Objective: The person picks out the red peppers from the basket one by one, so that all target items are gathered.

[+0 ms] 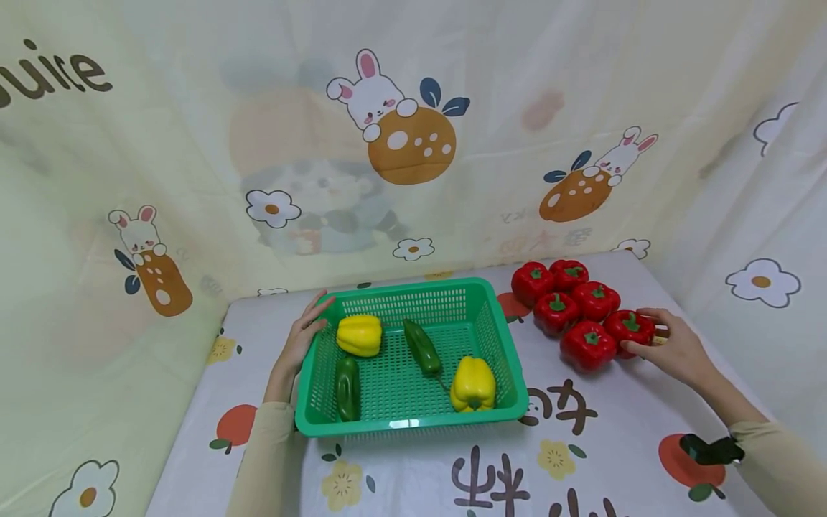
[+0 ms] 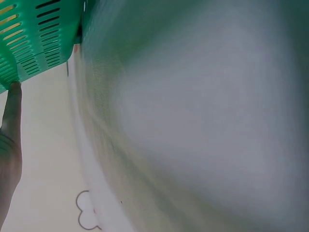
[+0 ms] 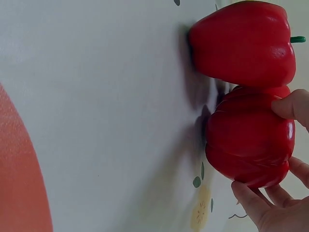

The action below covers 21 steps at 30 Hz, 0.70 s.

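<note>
A green plastic basket (image 1: 413,424) stands on the table with two yellow bell peppers (image 1: 359,335) and two long green peppers (image 1: 422,348) inside. My left hand (image 1: 302,337) rests along its left side with fingers extended. In the left wrist view, one straight finger (image 2: 14,111) touches the basket's slotted outer wall (image 2: 41,38). To the right, my right hand (image 1: 678,348) holds the nearest right red bell pepper (image 1: 628,327) of a group. The right wrist view shows thumb and fingers around that pepper (image 3: 251,137), with another red bell pepper (image 3: 246,43) right beside it.
Several more red bell peppers (image 1: 557,313) stand close together at the table's back right. A printed cloth (image 1: 497,467) covers the table, and printed curtains (image 1: 491,215) hang behind it and at both sides. A dark strap (image 1: 711,450) circles the right wrist.
</note>
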Motion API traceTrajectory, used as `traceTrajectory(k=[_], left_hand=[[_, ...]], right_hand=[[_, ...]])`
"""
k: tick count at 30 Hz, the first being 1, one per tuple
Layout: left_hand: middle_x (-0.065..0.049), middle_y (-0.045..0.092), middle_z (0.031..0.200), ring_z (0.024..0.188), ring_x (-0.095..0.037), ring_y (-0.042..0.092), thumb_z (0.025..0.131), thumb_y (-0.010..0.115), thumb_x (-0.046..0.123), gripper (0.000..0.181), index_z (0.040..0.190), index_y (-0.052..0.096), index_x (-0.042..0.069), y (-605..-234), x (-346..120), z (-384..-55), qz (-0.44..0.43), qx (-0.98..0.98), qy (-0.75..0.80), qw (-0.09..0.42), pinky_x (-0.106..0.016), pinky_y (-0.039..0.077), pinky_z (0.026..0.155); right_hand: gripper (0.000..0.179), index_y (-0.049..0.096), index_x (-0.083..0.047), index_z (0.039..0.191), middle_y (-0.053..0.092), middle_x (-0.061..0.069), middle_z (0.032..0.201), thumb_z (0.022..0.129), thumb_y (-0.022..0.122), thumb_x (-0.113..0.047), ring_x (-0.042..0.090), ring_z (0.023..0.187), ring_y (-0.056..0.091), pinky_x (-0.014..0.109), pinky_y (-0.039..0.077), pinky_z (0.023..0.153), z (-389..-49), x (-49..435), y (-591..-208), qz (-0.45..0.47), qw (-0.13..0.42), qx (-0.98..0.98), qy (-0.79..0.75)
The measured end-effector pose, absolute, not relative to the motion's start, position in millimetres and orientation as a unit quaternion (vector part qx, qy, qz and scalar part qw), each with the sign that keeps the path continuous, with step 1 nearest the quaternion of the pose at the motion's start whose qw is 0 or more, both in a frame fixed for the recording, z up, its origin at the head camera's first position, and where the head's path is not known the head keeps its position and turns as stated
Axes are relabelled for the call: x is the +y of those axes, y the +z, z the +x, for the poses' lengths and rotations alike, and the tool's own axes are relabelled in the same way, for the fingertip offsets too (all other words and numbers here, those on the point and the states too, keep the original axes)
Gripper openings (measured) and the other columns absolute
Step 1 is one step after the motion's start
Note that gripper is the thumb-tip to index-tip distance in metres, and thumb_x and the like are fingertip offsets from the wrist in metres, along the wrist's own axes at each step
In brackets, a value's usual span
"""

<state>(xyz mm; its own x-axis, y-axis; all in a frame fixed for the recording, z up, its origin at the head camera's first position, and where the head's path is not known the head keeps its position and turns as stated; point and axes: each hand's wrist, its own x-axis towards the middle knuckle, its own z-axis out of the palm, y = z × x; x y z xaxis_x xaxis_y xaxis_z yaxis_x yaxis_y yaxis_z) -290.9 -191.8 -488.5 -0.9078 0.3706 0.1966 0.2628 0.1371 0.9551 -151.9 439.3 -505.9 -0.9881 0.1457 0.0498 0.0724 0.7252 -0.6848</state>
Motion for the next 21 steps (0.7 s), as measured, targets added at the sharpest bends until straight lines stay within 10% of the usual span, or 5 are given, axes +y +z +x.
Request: traceTrajectory(k=[12,21], left_hand=[[-0.005,0.017,0.164,0.151,-0.025,0.003,0.105,0.039,0.005,0.043,0.149,0.042,0.003,-518,-199,-309,0.207,0.751,0.626,0.032,-0.059,0.005,0.117],[-0.015,0.016,0.163,0.150,-0.033,0.004,0.103,0.039,-0.002,0.043,0.146,0.041,-0.006,-496,-194,-296,0.203,0.745,0.634,0.046,-0.060,0.006,0.116]], right_hand=[[0.079,0.032,0.010,0.142,0.036,0.039,0.132,0.088,0.074,-0.029,0.058,0.112,0.041,0.054,0.057,0.073,-153,437,-505,-0.057,0.043,-0.926,0.370],[0.079,0.032,0.011,0.142,0.036,0.040,0.132,0.088,0.075,-0.029,0.058,0.112,0.041,0.055,0.056,0.073,-153,437,-506,-0.056,0.045,-0.926,0.370]])
